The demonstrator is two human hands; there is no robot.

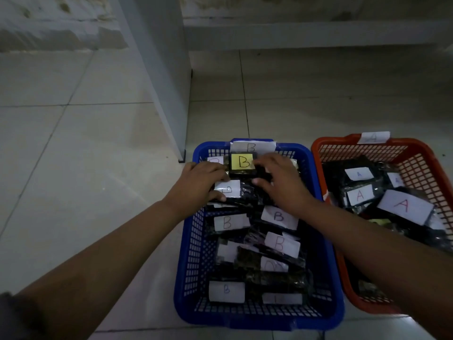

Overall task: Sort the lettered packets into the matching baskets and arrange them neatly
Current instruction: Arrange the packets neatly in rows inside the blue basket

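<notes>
The packet with the yellow B label [242, 165] stands at the far end of the blue basket [326, 285], between both hands. The left hand [201, 182] and the right hand [282, 182] pinch its two sides with curled fingers. About nine more B packets lie in this basket. The red basket [421, 165], just beside on the right, holds four visible A packets. Both baskets stand on the tiled floor [98, 143], open to the left.

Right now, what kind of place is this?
Likely a plain indoor room or storage corner, work done at floor level. The blue basket and red basket sit directly on a pale tiled floor, beside a white post and a scuffed wall. No table or shelving is visible.
</notes>
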